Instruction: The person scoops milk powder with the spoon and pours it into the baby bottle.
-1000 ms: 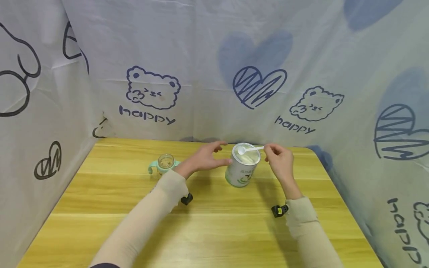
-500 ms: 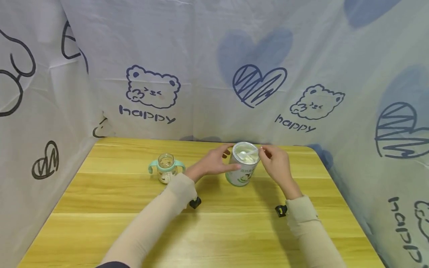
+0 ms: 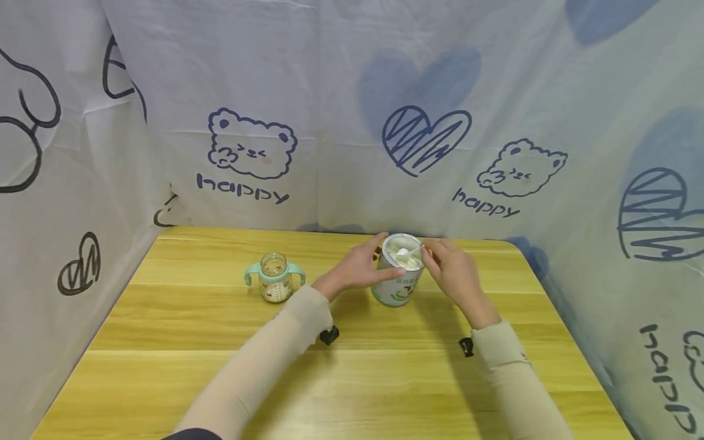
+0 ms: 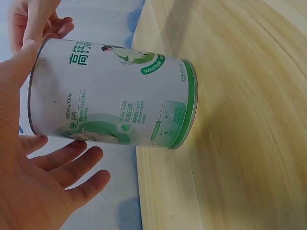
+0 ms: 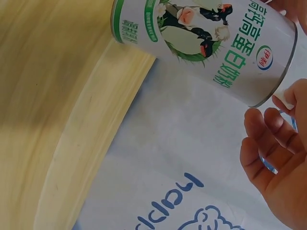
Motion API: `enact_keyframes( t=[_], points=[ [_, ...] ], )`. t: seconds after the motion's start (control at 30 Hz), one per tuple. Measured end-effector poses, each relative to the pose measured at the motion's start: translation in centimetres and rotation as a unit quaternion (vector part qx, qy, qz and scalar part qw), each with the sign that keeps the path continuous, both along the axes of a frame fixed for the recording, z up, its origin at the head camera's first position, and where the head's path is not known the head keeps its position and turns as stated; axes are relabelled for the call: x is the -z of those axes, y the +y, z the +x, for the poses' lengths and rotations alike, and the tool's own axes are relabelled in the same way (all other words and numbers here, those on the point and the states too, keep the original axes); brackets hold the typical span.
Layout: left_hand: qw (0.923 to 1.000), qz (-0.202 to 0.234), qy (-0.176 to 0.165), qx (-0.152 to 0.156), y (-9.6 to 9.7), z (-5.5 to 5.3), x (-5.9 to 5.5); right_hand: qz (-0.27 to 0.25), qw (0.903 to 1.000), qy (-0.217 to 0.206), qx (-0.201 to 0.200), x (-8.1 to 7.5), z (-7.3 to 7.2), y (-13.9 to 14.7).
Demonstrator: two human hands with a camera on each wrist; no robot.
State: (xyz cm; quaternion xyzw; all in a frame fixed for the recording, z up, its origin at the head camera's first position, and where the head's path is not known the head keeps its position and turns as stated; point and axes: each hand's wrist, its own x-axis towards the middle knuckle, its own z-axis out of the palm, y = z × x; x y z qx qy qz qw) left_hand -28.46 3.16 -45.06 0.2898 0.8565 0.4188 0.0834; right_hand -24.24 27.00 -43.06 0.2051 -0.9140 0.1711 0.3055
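A white and green milk powder can (image 3: 397, 292) stands upright and uncovered near the table's back edge, pale powder inside. My left hand (image 3: 356, 267) holds its upper left side, thumb in front and fingers behind. In the left wrist view, the thumb lies at the rim of the can (image 4: 110, 96) while the other fingers spread beside it. My right hand (image 3: 458, 272) pinches the handle of a small white scoop (image 3: 403, 252) at the can's right rim. The bowl of the scoop is down in the can's mouth; the right wrist view shows only a bit of white between thumb and fingers.
A baby bottle (image 3: 276, 288) with mint-green handles, without a cap, stands to the left, with pale powder in it. The wooden table (image 3: 385, 385) meets a printed cloth backdrop (image 3: 341, 153) close behind the can.
My left hand has moved right and come onto the can. The right hand has shifted left, taking the scoop from above the rim down into the can. The bottle shows fully now.
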Motion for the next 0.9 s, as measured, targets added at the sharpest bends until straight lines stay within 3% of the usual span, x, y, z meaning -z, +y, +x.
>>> enact_keyframes(
  t=[0.17, 0.53, 0.7, 0.9],
  points=[
    [0.9996, 0.02, 0.017, 0.003, 0.5, -0.1, 0.2, 0.015, 0.9995, -0.022, -0.016, 0.2, 0.0, 0.2],
    [0.9994, 0.032, 0.01, 0.002, 0.5, -0.1, 0.1, 0.02, 0.996, -0.076, -0.042, -0.5, 0.3, 0.0],
    [0.9993, 0.036, 0.005, 0.003, 0.5, 0.0, 0.0, -0.003, 0.989, -0.142, -0.04, -1.1, 0.3, 0.0],
    [0.9994, 0.036, 0.001, 0.002, 0.5, 0.0, -0.1, -0.055, 0.9699, -0.236, -0.025, -1.7, 0.1, 0.1]
  ],
)
